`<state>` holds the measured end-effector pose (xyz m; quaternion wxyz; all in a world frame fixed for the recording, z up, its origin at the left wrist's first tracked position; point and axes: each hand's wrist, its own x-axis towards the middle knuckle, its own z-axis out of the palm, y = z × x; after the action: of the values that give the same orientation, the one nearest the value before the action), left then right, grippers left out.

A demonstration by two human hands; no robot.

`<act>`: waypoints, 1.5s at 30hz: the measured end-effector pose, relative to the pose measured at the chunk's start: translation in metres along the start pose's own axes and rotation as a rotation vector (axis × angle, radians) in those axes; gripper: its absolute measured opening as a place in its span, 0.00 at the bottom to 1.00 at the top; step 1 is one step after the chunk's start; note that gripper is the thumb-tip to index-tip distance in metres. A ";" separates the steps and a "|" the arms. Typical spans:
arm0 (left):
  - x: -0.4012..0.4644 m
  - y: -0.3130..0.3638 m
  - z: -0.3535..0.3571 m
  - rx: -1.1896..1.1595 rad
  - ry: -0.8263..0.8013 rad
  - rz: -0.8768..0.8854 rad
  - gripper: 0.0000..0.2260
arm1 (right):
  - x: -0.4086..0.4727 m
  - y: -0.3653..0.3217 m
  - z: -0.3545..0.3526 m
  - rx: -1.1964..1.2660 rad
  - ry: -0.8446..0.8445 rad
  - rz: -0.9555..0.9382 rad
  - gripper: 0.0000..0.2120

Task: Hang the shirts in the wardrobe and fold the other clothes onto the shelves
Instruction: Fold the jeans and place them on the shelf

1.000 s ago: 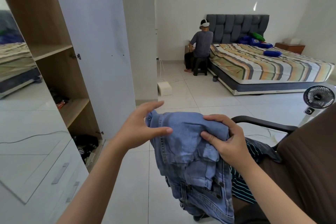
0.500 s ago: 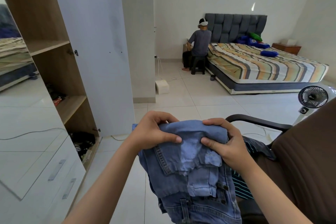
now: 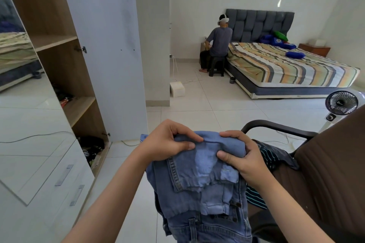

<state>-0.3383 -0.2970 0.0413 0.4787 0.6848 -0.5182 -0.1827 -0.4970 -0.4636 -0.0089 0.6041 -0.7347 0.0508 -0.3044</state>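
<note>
A pair of blue denim jeans (image 3: pixel 201 189), folded over, hangs in front of me. My left hand (image 3: pixel 167 144) grips the fold's top left and my right hand (image 3: pixel 240 158) grips its top right, thumbs on the front. The open wardrobe (image 3: pixel 59 49) stands at the left with wooden shelves (image 3: pixel 79 108); dark clothes (image 3: pixel 91 145) lie at its bottom. A dark striped garment (image 3: pixel 270 158) lies on the chair beside my right hand.
A brown chair (image 3: pixel 325 163) with a black armrest is at the right. A mirrored door with drawers (image 3: pixel 59 179) fills the left. A fan (image 3: pixel 341 102), a striped bed (image 3: pixel 286 65), a seated person (image 3: pixel 217 43) and a white box (image 3: pixel 177 89) lie beyond.
My left hand went from open beside the jeans to gripping the fold's top left. The jeans were drawn slightly lower and closer to me.
</note>
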 end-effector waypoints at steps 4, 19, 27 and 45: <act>-0.004 -0.008 0.006 0.019 0.051 0.004 0.15 | -0.001 -0.022 -0.011 -0.057 -0.147 0.210 0.18; -0.034 -0.061 0.050 0.118 0.024 0.098 0.16 | -0.032 0.036 0.028 0.614 0.129 0.935 0.28; -0.048 -0.068 0.053 0.042 0.116 0.117 0.12 | -0.044 0.038 0.042 0.299 0.215 0.602 0.13; -0.086 -0.088 0.051 -0.224 0.257 -0.458 0.08 | -0.039 0.048 0.036 0.154 0.210 0.408 0.13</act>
<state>-0.3634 -0.2441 -0.0786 0.5594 0.7444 -0.2615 -0.2539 -0.4961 -0.4282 -0.0706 0.6989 -0.6252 0.2372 -0.2536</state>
